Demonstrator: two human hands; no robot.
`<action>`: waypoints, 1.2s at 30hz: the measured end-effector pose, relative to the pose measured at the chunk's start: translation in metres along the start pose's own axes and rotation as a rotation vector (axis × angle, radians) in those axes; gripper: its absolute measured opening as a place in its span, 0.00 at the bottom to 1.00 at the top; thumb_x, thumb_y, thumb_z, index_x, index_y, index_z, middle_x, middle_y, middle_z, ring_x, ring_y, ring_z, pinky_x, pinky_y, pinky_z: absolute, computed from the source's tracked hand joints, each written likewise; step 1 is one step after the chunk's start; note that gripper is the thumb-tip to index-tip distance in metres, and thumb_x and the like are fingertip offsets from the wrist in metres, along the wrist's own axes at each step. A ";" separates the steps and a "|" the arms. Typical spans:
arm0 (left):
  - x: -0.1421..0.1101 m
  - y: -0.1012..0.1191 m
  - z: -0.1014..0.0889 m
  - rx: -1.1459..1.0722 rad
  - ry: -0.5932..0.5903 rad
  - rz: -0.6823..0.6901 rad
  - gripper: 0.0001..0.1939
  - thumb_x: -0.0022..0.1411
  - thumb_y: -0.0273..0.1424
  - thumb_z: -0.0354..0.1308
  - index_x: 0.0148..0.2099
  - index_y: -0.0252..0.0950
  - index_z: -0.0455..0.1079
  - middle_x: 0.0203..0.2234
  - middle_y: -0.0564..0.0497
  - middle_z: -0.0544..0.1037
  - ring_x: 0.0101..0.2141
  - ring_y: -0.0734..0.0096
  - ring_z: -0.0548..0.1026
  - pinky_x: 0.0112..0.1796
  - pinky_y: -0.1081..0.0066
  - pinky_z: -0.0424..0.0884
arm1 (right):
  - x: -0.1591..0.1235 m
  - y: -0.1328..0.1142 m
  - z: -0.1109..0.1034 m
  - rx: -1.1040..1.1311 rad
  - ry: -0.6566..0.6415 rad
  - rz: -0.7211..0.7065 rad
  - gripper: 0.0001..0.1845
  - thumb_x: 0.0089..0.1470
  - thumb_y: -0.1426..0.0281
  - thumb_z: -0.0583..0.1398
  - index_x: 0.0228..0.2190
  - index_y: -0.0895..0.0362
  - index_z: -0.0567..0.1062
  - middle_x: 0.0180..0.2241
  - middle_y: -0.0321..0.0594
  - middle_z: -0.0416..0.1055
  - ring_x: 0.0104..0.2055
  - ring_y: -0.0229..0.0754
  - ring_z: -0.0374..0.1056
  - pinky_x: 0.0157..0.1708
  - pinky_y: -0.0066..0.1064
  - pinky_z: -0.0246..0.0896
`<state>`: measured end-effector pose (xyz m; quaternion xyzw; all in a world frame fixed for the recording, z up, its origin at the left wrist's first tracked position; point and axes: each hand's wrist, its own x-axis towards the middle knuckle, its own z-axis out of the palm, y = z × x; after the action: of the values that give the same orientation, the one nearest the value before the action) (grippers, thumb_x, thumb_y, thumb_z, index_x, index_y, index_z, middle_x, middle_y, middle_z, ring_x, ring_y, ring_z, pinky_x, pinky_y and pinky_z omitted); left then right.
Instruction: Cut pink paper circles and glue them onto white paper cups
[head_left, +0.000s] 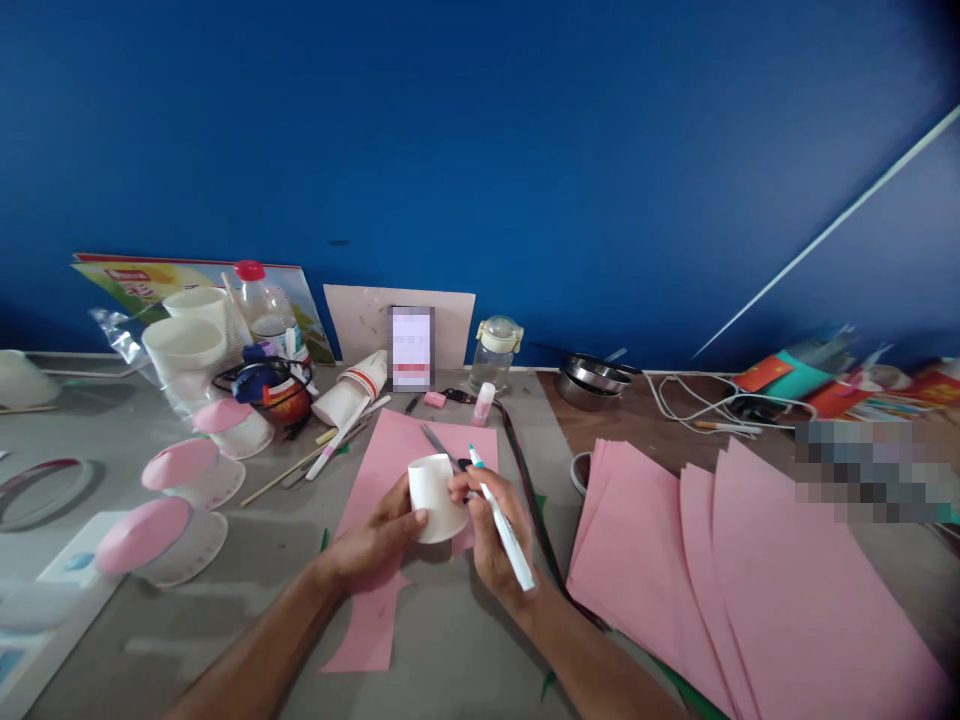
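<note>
My left hand (375,545) wraps round a white paper cup (435,497), holding it on its side above a cut sheet of pink paper (390,460). My right hand (491,530) touches the cup's right side with its fingertips and grips a white marker (504,525) with a teal tip pointing up and away. Both hands are closed. Scissors (439,445) lie on the pink sheet just behind the cup, partly hidden.
Fanned pink sheets (750,570) lie at the right. At the left stand upturned cups capped in pink (161,535), stacked white cups (187,345), a bottle (262,305) and sticks. A jar (495,350), metal bowls (596,378) and cables sit by the blue wall.
</note>
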<state>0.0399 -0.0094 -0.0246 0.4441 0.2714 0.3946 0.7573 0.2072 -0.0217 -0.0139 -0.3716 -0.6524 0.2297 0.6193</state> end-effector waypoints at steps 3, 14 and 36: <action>0.001 0.005 0.004 -0.043 -0.003 0.004 0.33 0.57 0.37 0.62 0.62 0.38 0.57 0.47 0.42 0.73 0.42 0.60 0.73 0.38 0.68 0.66 | 0.003 -0.002 -0.003 -0.010 -0.030 -0.038 0.15 0.64 0.64 0.49 0.47 0.53 0.70 0.36 0.41 0.73 0.36 0.41 0.71 0.37 0.34 0.70; 0.003 0.007 -0.003 -0.117 0.003 -0.064 0.31 0.54 0.33 0.64 0.59 0.36 0.62 0.46 0.40 0.74 0.44 0.56 0.73 0.38 0.68 0.67 | 0.010 -0.014 -0.010 0.006 -0.067 -0.105 0.14 0.63 0.64 0.50 0.45 0.53 0.71 0.34 0.42 0.73 0.37 0.44 0.70 0.40 0.39 0.68; 0.004 0.006 -0.006 -0.114 -0.030 -0.058 0.30 0.55 0.30 0.63 0.59 0.37 0.62 0.43 0.43 0.75 0.39 0.62 0.73 0.38 0.69 0.67 | 0.007 -0.010 -0.009 -0.013 -0.060 -0.022 0.10 0.60 0.70 0.52 0.41 0.54 0.71 0.35 0.43 0.73 0.38 0.43 0.70 0.40 0.36 0.67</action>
<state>0.0354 -0.0011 -0.0229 0.3980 0.2499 0.3806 0.7964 0.2145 -0.0233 -0.0007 -0.3613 -0.6761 0.2297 0.5997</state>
